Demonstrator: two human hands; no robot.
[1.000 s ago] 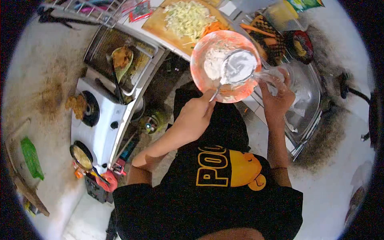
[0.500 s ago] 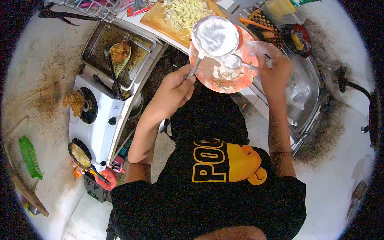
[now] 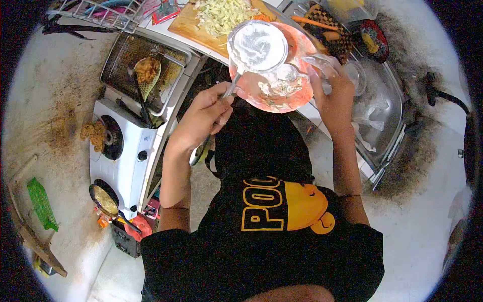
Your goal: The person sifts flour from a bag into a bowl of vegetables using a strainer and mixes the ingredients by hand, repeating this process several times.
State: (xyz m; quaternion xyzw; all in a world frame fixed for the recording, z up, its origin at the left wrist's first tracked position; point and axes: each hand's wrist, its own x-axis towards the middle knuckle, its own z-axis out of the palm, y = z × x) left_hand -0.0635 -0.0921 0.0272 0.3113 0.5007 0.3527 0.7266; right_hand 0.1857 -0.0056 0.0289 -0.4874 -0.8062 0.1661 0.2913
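Note:
My left hand (image 3: 205, 115) is closed round the thin handle of a round sieve (image 3: 257, 46) holding white powder. The sieve is over the left side of an orange-red bowl (image 3: 274, 104). Clumps of white, floury mix (image 3: 279, 88) lie in the bowl, along with a powder-coated spoon (image 3: 288, 73). At the bowl's right rim, my right hand (image 3: 334, 93) has its fingers pinched together by the spoon's handle. Something shiny and clear shows at the fingertips, partly hidden by the hand.
A cutting board (image 3: 183, 25) with chopped cabbage (image 3: 226, 15) stands behind the bowl. To the right is a sink (image 3: 387, 100) with plastic in it. On the left are a metal tray (image 3: 118, 55), a white stove (image 3: 121, 161) and a small frying pan (image 3: 104, 199) with oil.
Both hands, the sieve and the bowl have shifted slightly to the left in view. My right hand has come closer over the bowl's rim. The powder in the sieve looks a little swirled.

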